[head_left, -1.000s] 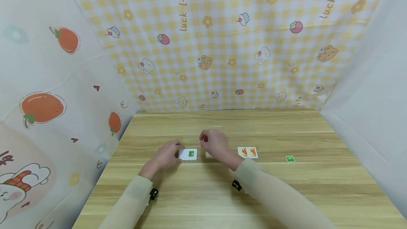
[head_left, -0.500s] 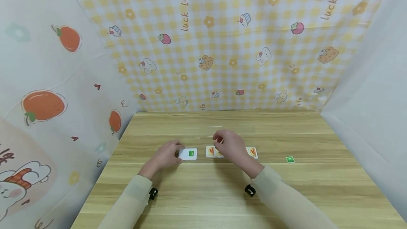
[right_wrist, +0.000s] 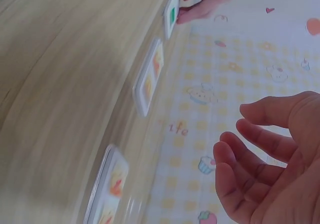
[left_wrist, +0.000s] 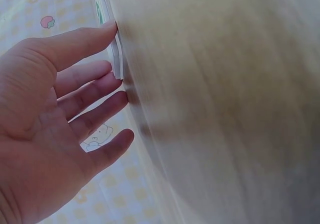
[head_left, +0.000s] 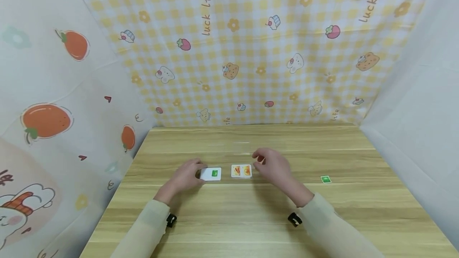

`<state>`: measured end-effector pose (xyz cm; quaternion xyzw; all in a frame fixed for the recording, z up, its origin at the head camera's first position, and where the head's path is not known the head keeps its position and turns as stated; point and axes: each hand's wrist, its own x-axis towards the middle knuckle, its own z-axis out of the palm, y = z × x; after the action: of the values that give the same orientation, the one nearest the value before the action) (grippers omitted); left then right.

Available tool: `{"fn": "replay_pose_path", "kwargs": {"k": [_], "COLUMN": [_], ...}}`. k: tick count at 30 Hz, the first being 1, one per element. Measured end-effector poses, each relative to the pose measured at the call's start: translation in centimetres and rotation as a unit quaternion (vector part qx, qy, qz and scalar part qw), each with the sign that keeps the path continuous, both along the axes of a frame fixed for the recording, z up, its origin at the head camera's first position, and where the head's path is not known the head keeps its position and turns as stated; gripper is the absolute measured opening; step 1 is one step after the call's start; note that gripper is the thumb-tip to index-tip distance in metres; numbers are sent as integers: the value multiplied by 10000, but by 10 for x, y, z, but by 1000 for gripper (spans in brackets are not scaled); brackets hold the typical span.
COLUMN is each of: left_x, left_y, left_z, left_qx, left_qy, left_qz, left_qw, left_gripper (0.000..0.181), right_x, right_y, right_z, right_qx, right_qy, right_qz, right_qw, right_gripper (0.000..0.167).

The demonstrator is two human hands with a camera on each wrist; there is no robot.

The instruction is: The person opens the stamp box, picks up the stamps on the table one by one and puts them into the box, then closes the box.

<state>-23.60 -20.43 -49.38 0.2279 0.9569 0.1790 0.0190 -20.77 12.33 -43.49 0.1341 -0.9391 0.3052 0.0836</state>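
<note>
The white card stack lies on the bench, its left end gripped between the thumb and fingers of the left hand. Rightward lie the middle card stack and right card stack; above the latter, the right hand hovers, fingers loosely curled, apart from its thumb. Farther right: a small green card.

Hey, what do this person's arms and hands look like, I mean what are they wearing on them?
Left hand and right hand are bare; no gloves or rings show. The left sleeve and right sleeve are long, pale beige. A small black piece sits at the left wrist, a matching one at the right; too small to identify.
</note>
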Motion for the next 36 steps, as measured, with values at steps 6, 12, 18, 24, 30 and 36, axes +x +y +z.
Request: {"fn": "replay_pose_path", "kwargs": {"k": [6, 12, 18, 24, 30, 36], "left_x": [2, 1, 2, 4, 3, 3], "left_y": [-1, -3, -3, -3, -4, -5], "left_z": [-3, -2, -2, -2, -1, 0], "left_qx": [111, 178, 208, 386, 480, 443], "left_qy": [-31, -58, -101, -215, -352, -383], "left_qz": [21, 2, 2, -14, 4, 34], "left_qw": [9999, 9998, 9997, 9990, 9982, 9983], "left_gripper": [59, 58, 59, 59, 60, 59], "right_x": [3, 5, 3, 6, 16, 25], "right_y": [24, 53, 88, 129, 168, 199], "right_z": [-7, -14, -23, -27, -27, -29], "right_qx": [43, -119, -668, -848, -943, -898], "right_qy": [8, -80, -464, -386, -474, -580], "right_qz": [-115, -123, 24, -26, -262, -384], "right_qw": [9999, 9998, 9967, 9957, 9941, 9935], "right_gripper": [19, 22, 30, 35, 35, 34]}}
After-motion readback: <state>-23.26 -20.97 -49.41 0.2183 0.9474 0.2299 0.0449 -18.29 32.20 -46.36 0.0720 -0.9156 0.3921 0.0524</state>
